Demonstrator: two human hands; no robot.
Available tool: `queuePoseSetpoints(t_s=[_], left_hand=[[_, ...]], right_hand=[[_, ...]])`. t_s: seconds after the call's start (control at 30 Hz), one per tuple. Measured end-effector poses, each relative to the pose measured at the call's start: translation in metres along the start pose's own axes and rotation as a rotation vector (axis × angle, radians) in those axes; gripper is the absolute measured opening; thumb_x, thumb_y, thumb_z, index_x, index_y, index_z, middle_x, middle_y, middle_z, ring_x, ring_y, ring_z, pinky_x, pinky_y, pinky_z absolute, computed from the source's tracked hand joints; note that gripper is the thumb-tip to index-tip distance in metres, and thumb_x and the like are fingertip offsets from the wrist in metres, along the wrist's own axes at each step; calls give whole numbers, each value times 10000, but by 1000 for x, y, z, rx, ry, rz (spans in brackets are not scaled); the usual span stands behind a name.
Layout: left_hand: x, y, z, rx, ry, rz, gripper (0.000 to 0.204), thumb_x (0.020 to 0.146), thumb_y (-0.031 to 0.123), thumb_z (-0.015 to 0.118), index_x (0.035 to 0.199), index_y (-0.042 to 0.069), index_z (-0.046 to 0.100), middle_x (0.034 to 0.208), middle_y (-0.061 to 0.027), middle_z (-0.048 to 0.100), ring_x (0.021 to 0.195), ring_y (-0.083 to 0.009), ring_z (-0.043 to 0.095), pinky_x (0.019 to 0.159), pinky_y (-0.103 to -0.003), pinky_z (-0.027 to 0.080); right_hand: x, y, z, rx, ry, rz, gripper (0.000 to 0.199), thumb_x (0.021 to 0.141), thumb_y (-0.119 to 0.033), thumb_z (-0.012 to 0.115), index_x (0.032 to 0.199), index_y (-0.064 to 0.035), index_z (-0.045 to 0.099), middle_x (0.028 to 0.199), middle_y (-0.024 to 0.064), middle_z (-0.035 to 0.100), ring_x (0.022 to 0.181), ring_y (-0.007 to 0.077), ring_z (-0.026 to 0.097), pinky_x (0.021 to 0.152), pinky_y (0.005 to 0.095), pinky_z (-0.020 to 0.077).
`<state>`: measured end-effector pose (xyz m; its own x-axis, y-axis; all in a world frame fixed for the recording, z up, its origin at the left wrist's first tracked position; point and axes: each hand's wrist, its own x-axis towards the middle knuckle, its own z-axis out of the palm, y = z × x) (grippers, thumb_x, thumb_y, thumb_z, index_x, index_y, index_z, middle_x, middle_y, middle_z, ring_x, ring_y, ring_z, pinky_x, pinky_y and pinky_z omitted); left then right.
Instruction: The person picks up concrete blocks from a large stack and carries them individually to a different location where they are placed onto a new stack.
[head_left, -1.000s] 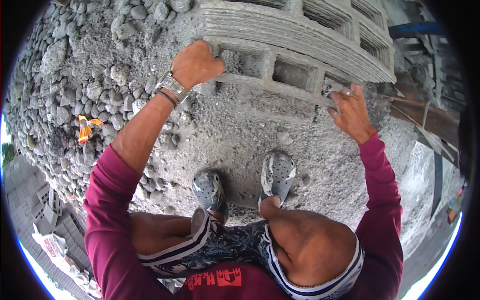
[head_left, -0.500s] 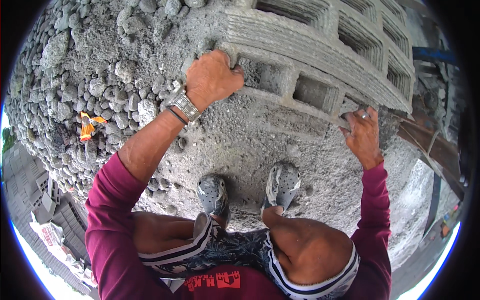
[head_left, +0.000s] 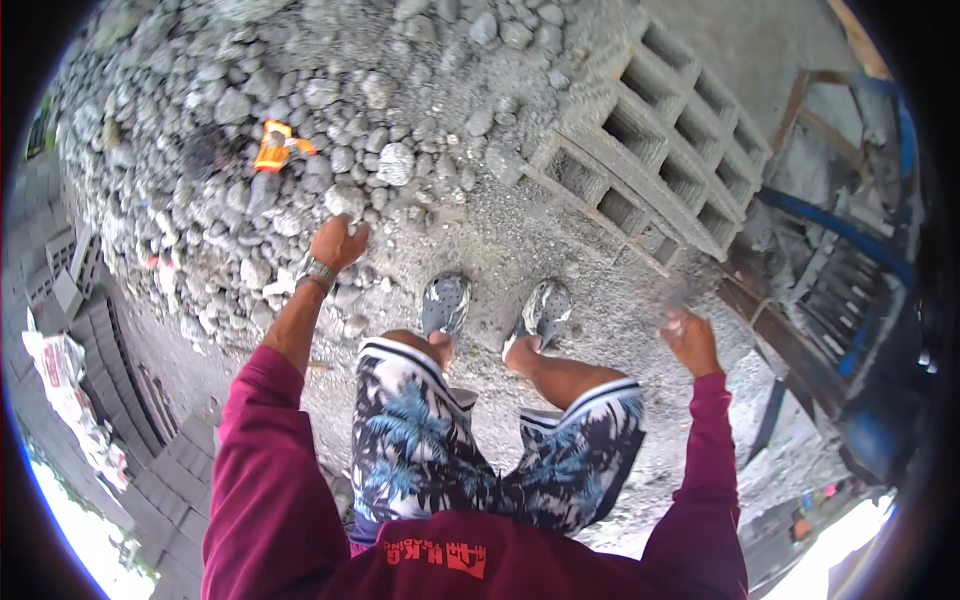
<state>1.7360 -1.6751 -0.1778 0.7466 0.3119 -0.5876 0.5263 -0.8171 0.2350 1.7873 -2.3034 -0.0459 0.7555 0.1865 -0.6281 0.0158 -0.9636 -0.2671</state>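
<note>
Ahead of feet, pile of grey stones fills upper left; concrete blocks lie in row on gravel at upper right, apart from both hands. Grey shoes stand between, on gravel. Left hand hangs over stones' edge, fingers loosely curled, holding nothing. Right hand raised below blocks, blurred; fingers' state unclear. Orange wrapper lies among stones.

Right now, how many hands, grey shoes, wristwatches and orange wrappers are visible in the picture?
Hands: 2 (left hand, right hand)
Grey shoes: 2 (left shoe, right shoe)
Wristwatch: 1, on the left wrist
Orange wrapper: 1, on the stones
Total: 6
</note>
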Motion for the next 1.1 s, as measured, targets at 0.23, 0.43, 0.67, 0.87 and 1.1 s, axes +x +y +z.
queuePoseSetpoints(t_s=[0.23, 0.43, 0.67, 0.87, 1.1], left_hand=[[-236, -147, -32, -218, 22, -296, 508, 863, 483, 603, 873, -14, 705, 692, -194, 687, 693, -313, 702, 679, -433, 542], [-401, -154, -107, -571, -90, -564, 484, 854, 467, 597, 839, 0, 720, 877, -273, 683, 882, -423, 675, 818, -478, 525], [-498, -193, -188, -523, 122, -471, 483, 847, 466, 594, 838, -2, 714, 816, -268, 683, 788, -416, 679, 698, -503, 534], [-581, -267, -259, -499, 421, -293, 488, 845, 458, 611, 922, -18, 684, 856, -307, 661, 836, -456, 661, 748, -527, 521], [-694, -354, -288, -315, 252, -248, 434, 815, 412, 636, 878, -12, 700, 907, -240, 697, 862, -405, 683, 732, -484, 553]], right_hand=[[-221, -23, -36, 201, -131, 311, 276, 788, -214, 772, 989, -39, 702, 863, 118, 728, 796, 213, 692, 729, 351, 540], [-328, -104, -68, 586, -229, 352, 159, 839, -86, 713, 943, 17, 650, 808, 99, 705, 641, 172, 656, 606, 301, 534], [-347, -256, -83, 743, -99, 231, 274, 856, -134, 671, 1057, 48, 630, 824, 120, 711, 663, 188, 661, 601, 292, 530], [-414, -283, 3, 615, -89, 140, 360, 882, -265, 651, 1082, 33, 628, 785, 111, 697, 670, 180, 655, 546, 312, 473], [-481, -263, 125, -290, -216, -270, 337, 909, -333, 584, 1064, -42, 654, 802, 115, 692, 688, 249, 656, 568, 402, 480]])
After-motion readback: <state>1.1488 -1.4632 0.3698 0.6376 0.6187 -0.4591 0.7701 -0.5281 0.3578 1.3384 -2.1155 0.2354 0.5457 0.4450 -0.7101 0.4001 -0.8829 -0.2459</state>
